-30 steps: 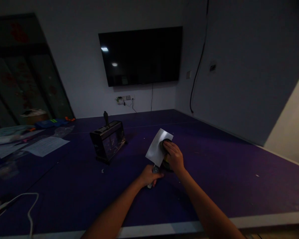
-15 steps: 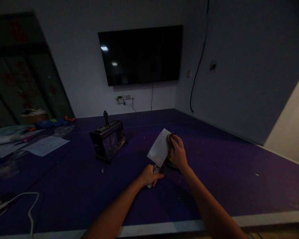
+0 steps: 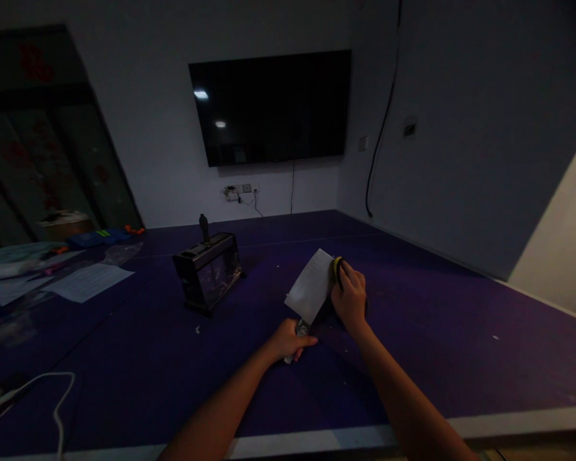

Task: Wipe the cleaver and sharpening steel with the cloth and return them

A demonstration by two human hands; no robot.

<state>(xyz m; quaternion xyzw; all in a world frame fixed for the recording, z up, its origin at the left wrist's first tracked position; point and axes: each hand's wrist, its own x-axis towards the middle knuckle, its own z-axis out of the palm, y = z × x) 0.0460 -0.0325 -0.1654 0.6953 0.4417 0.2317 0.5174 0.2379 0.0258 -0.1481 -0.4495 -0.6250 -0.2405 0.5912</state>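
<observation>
My left hand (image 3: 287,340) is wrapped round the patterned grey handle of a cleaver (image 3: 311,285). Its broad, pale rectangular blade is held up, tilted to the upper right. My right hand (image 3: 350,296) grips a yellow-and-black tool (image 3: 338,269) at the blade's right edge; fingers cover most of it, so its kind is not clear. Whether it touches the blade cannot be made out. To the left of both hands stands a black knife block (image 3: 208,272) with clear sides, and one dark knife handle (image 3: 204,228) sticks up from it.
The purple tabletop (image 3: 436,333) has a white front edge. Papers (image 3: 91,282), plastic bags and cloth lie at the left, with a white cable (image 3: 60,410) near the front left corner. A large television (image 3: 273,109) hangs on the wall behind.
My right hand has moved slightly right and down with the yellow-and-black tool, along the blade's edge. My left hand and the cleaver have barely shifted.
</observation>
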